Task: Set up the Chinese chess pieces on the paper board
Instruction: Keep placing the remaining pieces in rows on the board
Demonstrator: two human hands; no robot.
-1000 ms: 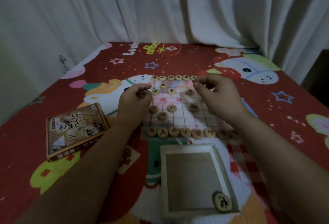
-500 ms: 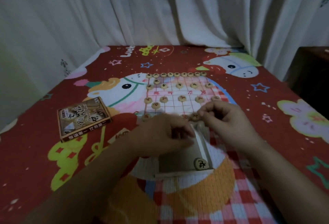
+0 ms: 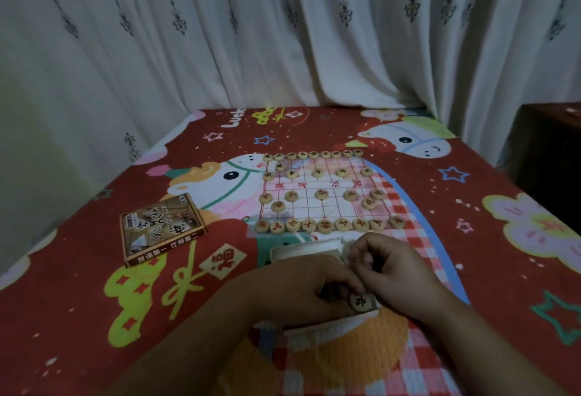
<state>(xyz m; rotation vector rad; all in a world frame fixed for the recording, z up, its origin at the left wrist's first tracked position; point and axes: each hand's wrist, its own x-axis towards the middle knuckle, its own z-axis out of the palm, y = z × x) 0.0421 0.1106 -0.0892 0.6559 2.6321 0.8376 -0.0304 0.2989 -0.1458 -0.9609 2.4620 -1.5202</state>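
The paper board (image 3: 325,204) lies on the red cloth, with round wooden pieces in rows along its far edge, its middle and its near edge (image 3: 325,225). Just in front of it sits the open white box tray (image 3: 301,251). My left hand (image 3: 301,285) reaches across the tray, and its fingertips touch one black-marked piece (image 3: 360,302) lying in the tray's near right corner. Whether they grip it is not visible. My right hand (image 3: 394,266) hovers beside the tray's right wall with fingers curled and nothing seen in them.
The chess set's printed lid (image 3: 160,229) lies to the left of the board. White curtains (image 3: 283,50) hang close behind the cloth-covered surface. A dark piece of furniture (image 3: 553,150) stands at the far right.
Both hands pulled back from the board to the tray. My left hand slid right across the tray to the lone piece, and my right hand left the near row and drew in beside the tray.
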